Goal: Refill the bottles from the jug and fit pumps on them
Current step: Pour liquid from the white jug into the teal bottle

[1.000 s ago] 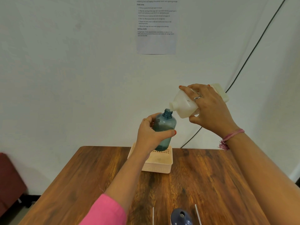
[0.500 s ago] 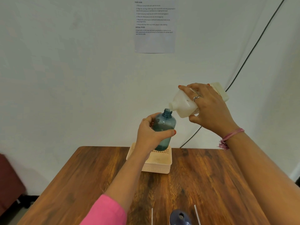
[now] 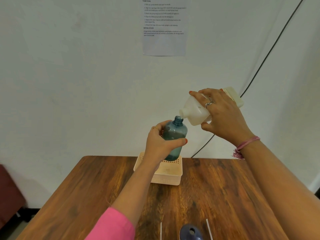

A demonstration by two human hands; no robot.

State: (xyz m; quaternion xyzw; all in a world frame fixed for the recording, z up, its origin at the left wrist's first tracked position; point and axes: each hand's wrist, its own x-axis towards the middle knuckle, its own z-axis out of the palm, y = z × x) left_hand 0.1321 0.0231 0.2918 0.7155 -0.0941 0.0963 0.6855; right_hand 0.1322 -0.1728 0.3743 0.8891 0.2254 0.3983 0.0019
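Nearest us, at the bottom edge, a dark blue bottle point(image 3: 190, 232) stands open-mouthed on the table point(image 3: 225, 196), with a thin white tube point(image 3: 160, 230) to its left and another white tube point(image 3: 209, 228) to its right. Our left forearm, pink sleeve point(image 3: 114, 226) at the elbow, reaches up and forward. Left hand point(image 3: 160, 144) grasps the teal bottle point(image 3: 174, 135) around its middle: thumb across the front, fingers curled behind, bottle lifted above the basket point(image 3: 170, 174) and leaning slightly right, cap off. Right arm comes in from the lower right, wrist bent, pink thread band point(image 3: 245, 144) on it. Right hand point(image 3: 223, 115) grips the white jug point(image 3: 195, 110) from above, fingers spread over its top, thumb underneath. Jug is tipped down to the left, its spout right at the teal bottle's open neck; we can't tell whether they touch. The basket sits at the table's far middle. Behind it on the wall, a printed sheet point(image 3: 164, 26) and a black cable point(image 3: 270, 49).
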